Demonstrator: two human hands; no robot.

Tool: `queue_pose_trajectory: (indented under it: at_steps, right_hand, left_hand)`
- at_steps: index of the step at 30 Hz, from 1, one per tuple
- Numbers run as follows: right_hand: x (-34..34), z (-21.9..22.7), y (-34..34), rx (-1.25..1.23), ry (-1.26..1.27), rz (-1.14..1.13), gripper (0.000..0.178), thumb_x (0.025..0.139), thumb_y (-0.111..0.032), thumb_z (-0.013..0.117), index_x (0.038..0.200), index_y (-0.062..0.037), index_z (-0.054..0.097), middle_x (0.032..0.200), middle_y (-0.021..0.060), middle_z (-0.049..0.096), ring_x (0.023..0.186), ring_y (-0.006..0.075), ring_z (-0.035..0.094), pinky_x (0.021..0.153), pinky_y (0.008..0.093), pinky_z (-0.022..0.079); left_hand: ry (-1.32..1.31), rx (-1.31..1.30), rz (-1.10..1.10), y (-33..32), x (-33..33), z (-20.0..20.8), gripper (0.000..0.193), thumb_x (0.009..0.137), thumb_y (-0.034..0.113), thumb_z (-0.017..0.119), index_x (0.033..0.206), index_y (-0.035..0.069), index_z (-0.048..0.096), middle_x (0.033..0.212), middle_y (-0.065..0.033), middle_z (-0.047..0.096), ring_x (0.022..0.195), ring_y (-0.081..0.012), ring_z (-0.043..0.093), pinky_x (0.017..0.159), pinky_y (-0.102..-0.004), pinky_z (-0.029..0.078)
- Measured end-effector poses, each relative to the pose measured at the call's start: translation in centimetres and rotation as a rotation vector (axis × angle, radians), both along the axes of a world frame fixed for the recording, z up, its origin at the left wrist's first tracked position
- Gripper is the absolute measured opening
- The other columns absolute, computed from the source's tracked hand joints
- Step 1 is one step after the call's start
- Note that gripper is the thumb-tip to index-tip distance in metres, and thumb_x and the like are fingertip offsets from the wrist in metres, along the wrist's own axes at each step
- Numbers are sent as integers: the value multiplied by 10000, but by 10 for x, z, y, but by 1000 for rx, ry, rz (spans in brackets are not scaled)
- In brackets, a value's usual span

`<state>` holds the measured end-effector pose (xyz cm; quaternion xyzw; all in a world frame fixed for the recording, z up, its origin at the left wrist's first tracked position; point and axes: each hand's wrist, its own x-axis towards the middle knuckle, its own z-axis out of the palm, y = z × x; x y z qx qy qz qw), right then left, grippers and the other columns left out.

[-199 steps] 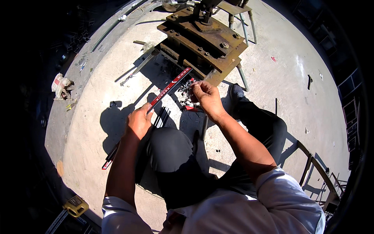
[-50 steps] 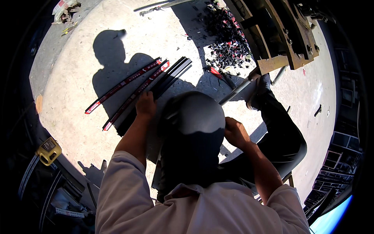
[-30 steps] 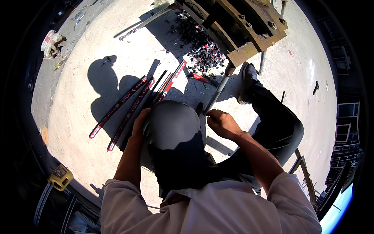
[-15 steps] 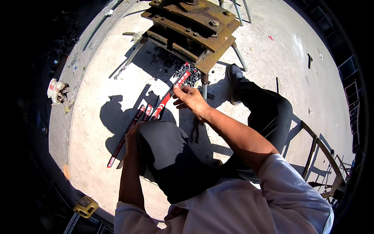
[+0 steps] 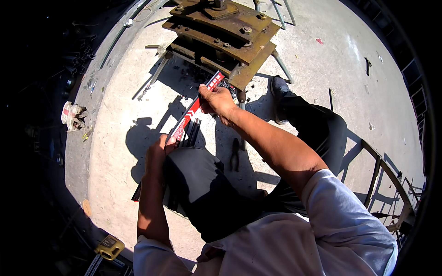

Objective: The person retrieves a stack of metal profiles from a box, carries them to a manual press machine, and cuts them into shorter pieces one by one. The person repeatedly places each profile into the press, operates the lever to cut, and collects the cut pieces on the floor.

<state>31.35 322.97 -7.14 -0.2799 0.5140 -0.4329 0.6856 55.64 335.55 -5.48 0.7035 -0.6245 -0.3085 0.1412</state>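
Red strip point(image 5: 189, 114), sunlit floor point(image 5: 322, 78), perhaps cluttered dark edge point(image 5: 84, 48)

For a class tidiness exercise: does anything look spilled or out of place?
Yes: dark scraps litter the ground under the rusty machine, like spilled waste; a pliers-like tool lies loose between the legs, easily stepped on.

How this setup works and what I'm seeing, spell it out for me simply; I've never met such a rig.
No robot here: these are a person's own bare hands. The view comes from a wide fisheye camera worn on the head, looking down, so straight edges bend near the rim. The left hand and right hand hold a red-and-black strip. Other dark strips show by the bent knee. On the pale floor lie pliers. Beyond stands a rusty bolted metal frame on legs.
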Motion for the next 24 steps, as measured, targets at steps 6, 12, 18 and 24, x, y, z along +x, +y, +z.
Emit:
queue_pose_trajectory:
  at_steps: [6, 12, 18, 24]
  right_hand:
    - [0, -7, -16, -9, 14, 0, 404, 1017, -394, 699, 854, -27, 655, 718, 77, 654, 564, 172, 632, 529, 324, 562]
    - [7, -5, -20, 18, 34, -5, 432, 1008, -436, 708, 906, -23, 635, 755, 95, 676, 582, 186, 665, 549, 341, 598]
    - [11, -2, -27, 49, 71, -43, 420, 1006, -401, 697, 892, -1, 638, 740, 108, 680, 547, 189, 651, 511, 337, 583]
    - [15, 2, -30, 75, 35, -53, 387, 1006, -383, 697, 917, -14, 620, 749, 101, 678, 549, 188, 653, 517, 345, 597]
  left_hand:
    - [-30, 37, 2, -17, 2, -1, 465, 1072, 486, 553, 1070, 33, 657, 797, -173, 686, 728, -247, 659, 718, -418, 529]
    - [141, 30, 34, -19, 11, 3, 413, 1067, 427, 571, 1065, 31, 687, 768, -221, 670, 716, -355, 685, 659, -448, 505]
    - [22, 116, -17, -39, 13, 32, 400, 1086, 390, 572, 1040, 1, 653, 719, -50, 536, 700, -125, 488, 650, -350, 431]
    - [30, 122, -36, -51, 26, 40, 391, 1067, 391, 606, 945, 21, 649, 677, -28, 497, 655, -122, 443, 612, -355, 410]
